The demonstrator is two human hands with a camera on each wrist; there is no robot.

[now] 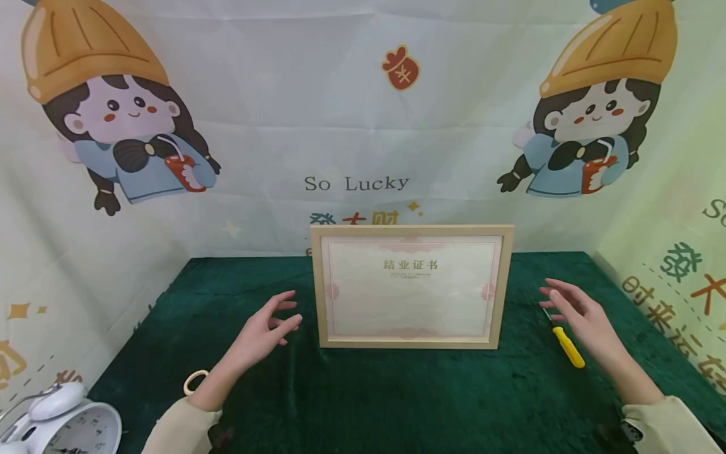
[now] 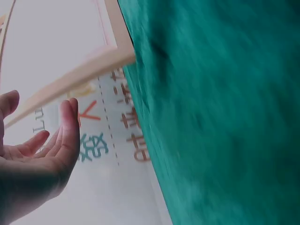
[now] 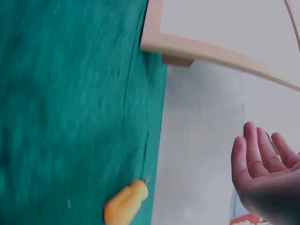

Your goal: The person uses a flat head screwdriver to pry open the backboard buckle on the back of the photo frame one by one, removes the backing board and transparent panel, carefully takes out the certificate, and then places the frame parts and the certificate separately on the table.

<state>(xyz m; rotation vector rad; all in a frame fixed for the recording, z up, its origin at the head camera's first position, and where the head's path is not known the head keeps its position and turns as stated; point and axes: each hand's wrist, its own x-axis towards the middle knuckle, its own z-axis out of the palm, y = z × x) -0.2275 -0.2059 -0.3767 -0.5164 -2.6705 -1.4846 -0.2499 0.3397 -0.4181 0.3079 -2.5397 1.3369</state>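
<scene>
A framed certificate point(image 1: 408, 309) with a light wooden frame stands upright on the green cloth in the head view. My left hand point(image 1: 266, 331) hovers just left of it, fingers spread and loosely bent, touching nothing. On the other side, my right hand point(image 1: 581, 318) is held apart from the frame with relaxed fingers and nothing in its grasp. A screwdriver point(image 1: 568, 348) with a yellow handle lies below and beside the right hand; the fingers partly cover its shaft. In the right wrist view, the screwdriver handle point(image 3: 125, 204) shows on the cloth, apart from the hand.
A white alarm clock point(image 1: 85, 425) stands at the near left corner. A cream-coloured ring point(image 1: 195, 382) shows beside the left wrist. Green cloth point(image 1: 408, 397) covers the table, and a printed curtain point(image 1: 272, 94) hangs behind and along both sides.
</scene>
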